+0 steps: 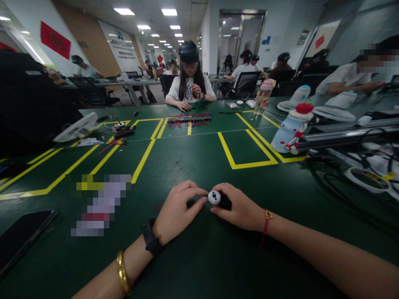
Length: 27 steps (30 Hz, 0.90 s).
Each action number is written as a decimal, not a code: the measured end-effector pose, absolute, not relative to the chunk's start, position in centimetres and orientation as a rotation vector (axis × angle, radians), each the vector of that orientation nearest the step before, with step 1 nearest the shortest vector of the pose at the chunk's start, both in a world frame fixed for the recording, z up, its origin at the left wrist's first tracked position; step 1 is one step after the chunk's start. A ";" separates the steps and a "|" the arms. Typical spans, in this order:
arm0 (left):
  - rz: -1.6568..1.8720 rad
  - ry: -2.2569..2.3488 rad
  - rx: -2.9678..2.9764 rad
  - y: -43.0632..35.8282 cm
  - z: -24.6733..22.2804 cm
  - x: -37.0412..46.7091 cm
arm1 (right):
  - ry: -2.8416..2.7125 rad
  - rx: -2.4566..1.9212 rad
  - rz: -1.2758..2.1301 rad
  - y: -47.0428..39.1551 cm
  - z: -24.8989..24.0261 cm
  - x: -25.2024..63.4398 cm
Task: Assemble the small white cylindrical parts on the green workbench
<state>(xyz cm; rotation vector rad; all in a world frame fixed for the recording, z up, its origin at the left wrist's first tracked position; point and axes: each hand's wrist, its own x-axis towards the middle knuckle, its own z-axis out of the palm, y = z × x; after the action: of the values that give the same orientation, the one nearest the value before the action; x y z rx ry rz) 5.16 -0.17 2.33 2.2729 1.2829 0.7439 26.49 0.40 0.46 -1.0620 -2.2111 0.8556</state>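
Observation:
My right hand (241,206) is closed round a small silver motor (214,198), thumb on the near side and fingers on the far side. The motor stands with its round end face up, showing dark holes in it. Beside it, the thumb and forefinger of my left hand (181,209) pinch a tiny dark piece (206,194), too small to make out, close to the motor's left rim. Whether the piece touches the motor I cannot tell. Both hands are low over the green table (187,166).
A phone (28,232) and a blurred-out packet (102,203) lie on the left. Wires and a handheld fan (76,126) are farther back. Across the table a person sits behind bundled wires (190,119). A blue bottle (286,131), metal rails and black cables crowd the right.

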 end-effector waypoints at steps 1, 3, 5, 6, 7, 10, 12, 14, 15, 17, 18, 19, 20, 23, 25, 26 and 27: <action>0.742 1.274 2.270 -0.2 2.4 5.2 | -2.211 -1.057 0.855 0.4 0.5 26.5; 0.742 1.263 2.270 -0.3 2.5 5.3 | -2.210 -1.053 0.851 0.4 0.5 26.5; 0.744 1.258 2.277 -0.4 2.5 5.3 | -2.212 -1.056 0.847 0.4 0.5 26.5; 0.747 1.258 2.281 -0.4 2.5 5.2 | -2.215 -1.058 0.847 0.4 0.5 26.5; 0.752 1.261 2.288 -0.3 2.5 5.2 | -2.216 -1.061 0.846 0.4 0.4 26.5; 0.732 1.275 2.330 -0.1 2.5 4.9 | -2.215 -1.067 0.843 0.4 0.3 26.5; 0.672 1.282 2.376 0.1 2.3 4.7 | -2.212 -1.066 0.838 0.4 0.2 26.5; 0.590 1.285 2.420 0.3 2.1 4.5 | -2.210 -1.068 0.836 0.4 0.1 26.5; 0.555 1.287 2.440 0.4 2.0 4.5 | -2.207 -1.070 0.835 0.4 0.1 26.5; 0.500 1.295 2.477 0.4 1.7 4.4 | -2.204 -1.073 0.838 0.4 0.2 26.5; 0.483 1.303 2.496 0.4 1.5 4.4 | -2.203 -1.073 0.837 0.4 0.2 26.5; 0.473 1.313 2.514 0.4 1.4 4.4 | -2.203 -1.074 0.834 0.4 0.3 26.5; 0.470 1.323 2.530 0.4 1.3 4.4 | -2.206 -1.075 0.827 0.4 0.3 26.5; 0.474 1.339 2.563 0.3 1.1 4.5 | -2.212 -1.091 0.800 0.3 0.3 26.5; 0.477 1.329 2.573 0.3 1.1 4.5 | -2.213 -1.098 0.790 0.2 0.3 26.6; 0.479 1.323 2.576 0.3 1.1 4.4 | -2.211 -1.098 0.786 0.3 0.3 26.6; 0.480 1.316 2.577 0.3 1.1 4.4 | -2.209 -1.096 0.784 0.3 0.4 26.6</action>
<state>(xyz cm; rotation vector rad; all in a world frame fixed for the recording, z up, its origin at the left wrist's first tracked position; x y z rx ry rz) 4.41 0.28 1.14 2.5766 1.3156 0.4802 26.58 0.27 0.37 -1.0960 -2.2089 0.7844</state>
